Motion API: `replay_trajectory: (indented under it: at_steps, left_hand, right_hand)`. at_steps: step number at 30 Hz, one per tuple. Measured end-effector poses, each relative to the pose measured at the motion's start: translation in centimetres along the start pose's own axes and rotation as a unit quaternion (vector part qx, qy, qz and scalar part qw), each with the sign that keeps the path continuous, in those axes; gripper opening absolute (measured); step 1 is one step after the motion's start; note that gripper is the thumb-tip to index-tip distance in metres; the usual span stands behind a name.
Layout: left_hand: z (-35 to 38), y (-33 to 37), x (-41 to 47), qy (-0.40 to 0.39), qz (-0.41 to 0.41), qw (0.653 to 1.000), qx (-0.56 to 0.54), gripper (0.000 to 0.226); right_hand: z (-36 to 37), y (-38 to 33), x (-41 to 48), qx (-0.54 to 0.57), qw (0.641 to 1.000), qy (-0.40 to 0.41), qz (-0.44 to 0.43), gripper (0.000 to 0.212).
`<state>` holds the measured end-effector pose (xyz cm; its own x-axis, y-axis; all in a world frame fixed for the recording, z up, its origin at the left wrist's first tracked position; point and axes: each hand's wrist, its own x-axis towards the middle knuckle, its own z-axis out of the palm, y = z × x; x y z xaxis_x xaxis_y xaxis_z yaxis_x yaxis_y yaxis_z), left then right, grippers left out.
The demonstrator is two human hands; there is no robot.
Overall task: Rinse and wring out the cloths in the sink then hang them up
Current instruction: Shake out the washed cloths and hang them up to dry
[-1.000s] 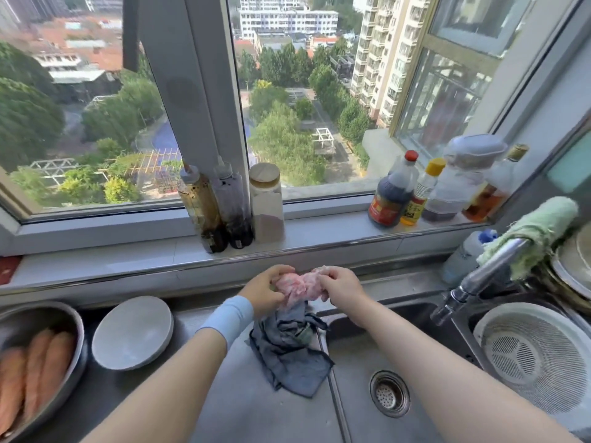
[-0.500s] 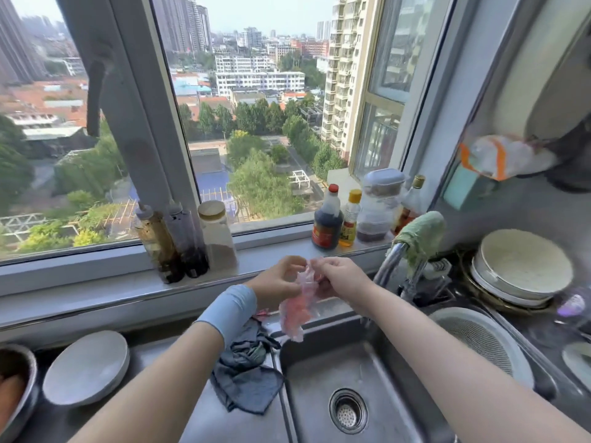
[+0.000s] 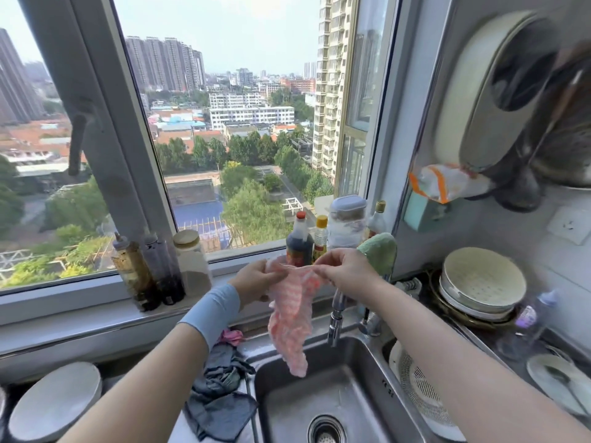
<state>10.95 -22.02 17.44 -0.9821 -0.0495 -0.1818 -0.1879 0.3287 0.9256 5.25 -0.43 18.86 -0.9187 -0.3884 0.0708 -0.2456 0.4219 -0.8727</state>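
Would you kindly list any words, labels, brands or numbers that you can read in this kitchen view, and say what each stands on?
Nothing here can be read as text.
Red label on the dark sauce bottle: blurred, unreadable.
Label on the yellow-capped bottle: too small to read.
Dark mark on the sink rim: illegible.
Label on the purple-labelled bottle: blurred.
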Motion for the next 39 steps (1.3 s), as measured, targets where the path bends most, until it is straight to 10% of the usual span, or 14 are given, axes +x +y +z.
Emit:
replay_trajectory:
  at_steps: [5, 12, 16, 24, 31, 39]
  left_hand:
    - [-0.3, 0.7, 0.2, 0.146, -0.020, 0.964, 0.223, 0.020]
    - [-1.0, 3.9, -0.3, 0.148, 0.051, 0.975, -0.158, 0.022]
    - [-2.1, 4.2, 0.0, 0.177, 0.026, 0.982, -0.064, 0.031]
    - [-4.6, 3.6, 0.5, 0.201, -0.008, 0.956, 0.214, 0.042]
    - [-6.7, 1.6, -1.0, 0.070, -0.105, 0.984, -0.122, 0.099]
    - [-8.2, -0.3, -1.0, 0.093, 0.015, 0.965, 0.246, 0.041]
  right_hand:
    - [-1.1, -1.8, 0.3, 0.115, 0.993, -0.009, -0.020, 0.008]
    - [-0.4, -3.2, 0.3, 0.207, 0.976, 0.053, 0.049, 0.018]
    - [-1.0, -2.6, 0.4, 0.363, 0.922, -0.100, 0.084, 0.055]
    - [-1.0, -1.6, 0.2, 0.134, 0.972, -0.113, 0.158, 0.044]
    - [-0.4, -2.3, 1.4, 0.227, 0.961, -0.081, 0.138, 0.091]
    - [1.3, -2.5, 3.4, -0.135, 0.989, 0.063, -0.013, 0.055]
